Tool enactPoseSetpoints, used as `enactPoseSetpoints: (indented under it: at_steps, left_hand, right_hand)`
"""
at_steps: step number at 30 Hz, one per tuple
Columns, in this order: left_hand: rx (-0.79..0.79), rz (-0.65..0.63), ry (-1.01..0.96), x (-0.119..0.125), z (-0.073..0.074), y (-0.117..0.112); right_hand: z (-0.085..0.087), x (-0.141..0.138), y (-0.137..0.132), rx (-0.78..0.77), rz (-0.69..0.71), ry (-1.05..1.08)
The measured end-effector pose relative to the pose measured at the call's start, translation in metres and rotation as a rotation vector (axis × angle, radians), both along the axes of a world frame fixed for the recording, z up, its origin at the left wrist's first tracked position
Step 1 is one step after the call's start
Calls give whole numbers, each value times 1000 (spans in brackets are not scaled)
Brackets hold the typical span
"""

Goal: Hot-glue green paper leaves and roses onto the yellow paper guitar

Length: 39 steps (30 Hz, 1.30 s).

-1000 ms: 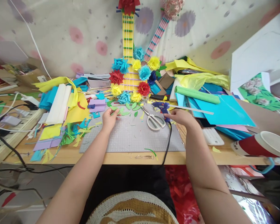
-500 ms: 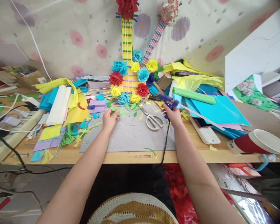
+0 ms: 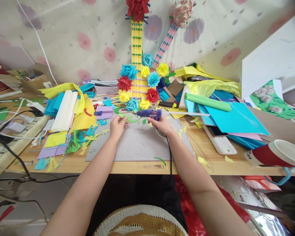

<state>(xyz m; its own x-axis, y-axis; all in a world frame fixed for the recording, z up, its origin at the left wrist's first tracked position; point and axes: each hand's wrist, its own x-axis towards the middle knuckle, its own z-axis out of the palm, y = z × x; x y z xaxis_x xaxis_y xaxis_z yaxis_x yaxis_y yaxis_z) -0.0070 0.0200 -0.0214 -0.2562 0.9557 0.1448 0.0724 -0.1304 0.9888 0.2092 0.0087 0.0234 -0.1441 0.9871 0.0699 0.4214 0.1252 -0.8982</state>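
My right hand (image 3: 161,124) is wrapped round a blue-purple hot glue gun (image 3: 149,113). A long white glue stick (image 3: 186,113) sticks out of its back, and its nozzle points left towards my other hand. My left hand (image 3: 118,126) pinches a green paper leaf (image 3: 125,115) between thumb and fingers. More green leaves (image 3: 133,121) lie on the grey cutting mat (image 3: 140,144) close by. The scissors are mostly hidden behind my right hand. Behind both hands stands a yellow paper guitar (image 3: 136,49) decorated with red, blue and yellow paper flowers.
A smaller pink guitar (image 3: 165,42) leans against the patterned curtain. Coloured paper and scraps (image 3: 75,141) crowd the left, beside a power strip (image 3: 22,134). To the right are blue paper sheets (image 3: 238,119), a green roll (image 3: 207,102) and a tipped paper cup (image 3: 267,154).
My right hand has brought the glue gun left over the mat, near the leaf, and turned its nozzle leftward. The scissors are now largely covered. My left hand keeps its pinch.
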Motion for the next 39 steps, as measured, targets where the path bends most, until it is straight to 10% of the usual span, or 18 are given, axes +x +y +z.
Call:
enactPoseSetpoints:
  at_steps: [39]
  left_hand:
    - [-9,-18,52,1,1,-2]
  right_hand:
    - [-13,-8,-6,155,45,-334]
